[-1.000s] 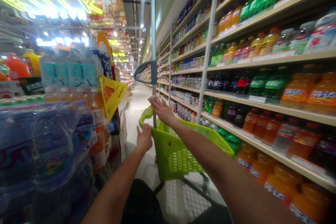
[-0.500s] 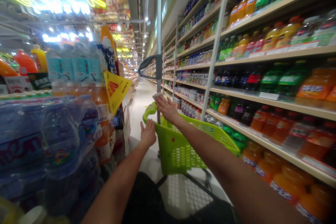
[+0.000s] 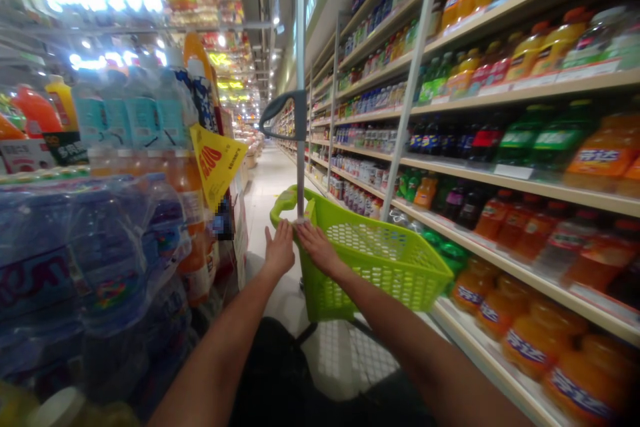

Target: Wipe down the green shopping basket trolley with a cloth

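basket cart [image 3: 323, 290] stands ahead, beside the drinks shelf [image 3: 450, 169]; left hand [image 3: 280, 252] rests unclenched at its near rim, likely steadying it, while right hand [image 3: 319, 247] lies flat alongside (a pale scrap [image 3: 300, 221] shows by those fingertips).

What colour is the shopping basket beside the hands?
Bright lime green; the basket shows in the head view, the only one.

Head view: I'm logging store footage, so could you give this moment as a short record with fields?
Left hand: fingers at rim of green basket, thumb apart
Right hand: close beside it, fingers stretched forward at the same rim
Grey pole: rises just beyond the hands, bearing a dark grey handle
Left of view: wrapped bottles, yellow sign
Right of view: shelves of bottled drinks
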`<state>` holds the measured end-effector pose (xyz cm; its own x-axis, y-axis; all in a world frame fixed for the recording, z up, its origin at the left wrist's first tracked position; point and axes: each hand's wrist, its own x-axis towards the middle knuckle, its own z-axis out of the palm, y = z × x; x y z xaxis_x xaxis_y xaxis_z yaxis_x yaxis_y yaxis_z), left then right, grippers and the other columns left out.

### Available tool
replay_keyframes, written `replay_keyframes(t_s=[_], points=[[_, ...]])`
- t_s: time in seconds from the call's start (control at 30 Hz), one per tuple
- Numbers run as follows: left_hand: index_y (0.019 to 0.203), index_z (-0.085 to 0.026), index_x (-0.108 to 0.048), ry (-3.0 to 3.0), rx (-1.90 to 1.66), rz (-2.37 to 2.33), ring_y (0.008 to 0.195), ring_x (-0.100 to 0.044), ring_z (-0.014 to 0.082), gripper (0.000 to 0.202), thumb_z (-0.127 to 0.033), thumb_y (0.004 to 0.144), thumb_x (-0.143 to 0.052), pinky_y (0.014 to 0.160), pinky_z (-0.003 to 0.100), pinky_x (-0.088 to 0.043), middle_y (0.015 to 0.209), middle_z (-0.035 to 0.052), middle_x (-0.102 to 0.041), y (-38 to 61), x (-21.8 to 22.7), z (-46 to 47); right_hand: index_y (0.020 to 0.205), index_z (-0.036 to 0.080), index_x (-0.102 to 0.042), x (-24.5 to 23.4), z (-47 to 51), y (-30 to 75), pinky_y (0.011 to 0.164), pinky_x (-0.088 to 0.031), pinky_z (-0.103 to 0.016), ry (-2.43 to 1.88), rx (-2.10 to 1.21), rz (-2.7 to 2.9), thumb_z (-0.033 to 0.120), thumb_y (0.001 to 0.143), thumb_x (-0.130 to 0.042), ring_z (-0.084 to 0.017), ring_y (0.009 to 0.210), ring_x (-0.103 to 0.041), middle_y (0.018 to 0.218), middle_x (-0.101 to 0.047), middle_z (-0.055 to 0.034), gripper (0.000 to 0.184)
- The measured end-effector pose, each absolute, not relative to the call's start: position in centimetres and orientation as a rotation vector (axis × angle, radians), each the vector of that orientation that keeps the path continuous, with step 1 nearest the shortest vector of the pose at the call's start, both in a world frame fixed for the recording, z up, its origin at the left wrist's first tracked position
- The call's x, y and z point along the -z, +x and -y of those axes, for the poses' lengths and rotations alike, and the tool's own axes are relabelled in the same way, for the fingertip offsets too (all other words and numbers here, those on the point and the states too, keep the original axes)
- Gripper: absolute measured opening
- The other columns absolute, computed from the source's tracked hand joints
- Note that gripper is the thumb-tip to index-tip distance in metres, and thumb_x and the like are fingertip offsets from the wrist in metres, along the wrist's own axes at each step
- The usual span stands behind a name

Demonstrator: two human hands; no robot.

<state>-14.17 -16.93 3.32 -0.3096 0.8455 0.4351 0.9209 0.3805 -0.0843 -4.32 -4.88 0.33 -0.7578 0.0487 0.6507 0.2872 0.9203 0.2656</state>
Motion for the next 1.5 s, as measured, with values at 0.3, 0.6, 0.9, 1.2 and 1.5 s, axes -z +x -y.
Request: replay_keyframes(t_s=[0.3, 0.6, 0.9, 1.2, 1.5], points=[[0.142, -0.007, -0.018, -1.51, 0.329, 2.191, 0.139, -0.009, 0.0225, 0.074, -0.012, 0.072, -0.041, 0.11, 0.055, -0.005, 0.151, 0.0117, -0.012, -13.5, -3.7, 16.7, 0.131, 0.011, -0.045, -0.6, 4.9, -4.4, 0.105, -0.028, -0.047, -0.229, 0.49, 2.375, 0.006, 0.085, -0.034, -0.025, 0.133, -0.027, 0.138, -0.042, -0.0125, 0.047], [0.141, -0.007, -0.019, -1.464, 0.34, 2.234, 0.139, -0.009, 0.0224, 0.077, -0.009, 0.068, -0.042, 0.11, 0.054, -0.004, 0.151, 0.0117, -0.013, -14.2, -3.6, 16.8, 0.134, 0.011, -0.04, -6.2, 4.4, -4.6, 0.108, -0.023, -0.048, -0.224, 0.544, 2.305, 0.009, 0.087, -0.033, -0.026, 0.135, -0.022, 0.141, -0.036, -0.0123, 0.048], [0.139, -0.005, -0.024, -1.533, 0.284, 2.266, 0.138, -0.014, 0.023, 0.075, -0.009, 0.066, -0.041, 0.109, 0.055, -0.006, 0.149, 0.0133, -0.018, -13.7, 0.1, 17.7, 0.127, 0.013, -0.049, 2.7, 5.7, -4.5, 0.104, -0.031, -0.045, -0.254, 0.52, 2.331, 0.007, 0.086, -0.037, -0.025, 0.131, -0.033, 0.137, -0.043, -0.0106, 0.044], [0.14, -0.005, -0.023, -1.618, 0.161, 2.266, 0.138, -0.012, 0.0235, 0.075, -0.01, 0.068, -0.04, 0.109, 0.055, -0.007, 0.149, 0.0139, -0.017, -13.7, 5.7, 18.6, 0.122, 0.012, -0.053, 10.9, 6.4, -3.1, 0.102, -0.034, -0.046, -0.269, 0.377, 2.518, 0.008, 0.086, -0.041, -0.024, 0.131, -0.032, 0.138, -0.042, -0.0132, 0.039], [0.141, -0.006, -0.021, -1.585, 0.133, 2.316, 0.139, -0.01, 0.0241, 0.078, -0.011, 0.066, -0.042, 0.109, 0.055, -0.007, 0.15, 0.0136, -0.016, -14.2, 5.2, 18.8, 0.122, 0.01, -0.053, 11.1, 6.2, -1.6, 0.103, -0.038, -0.042, -0.229, 0.13, 2.503, 0.01, 0.089, -0.034, -0.021, 0.13, -0.035, 0.131, -0.05, -0.015, 0.038]])
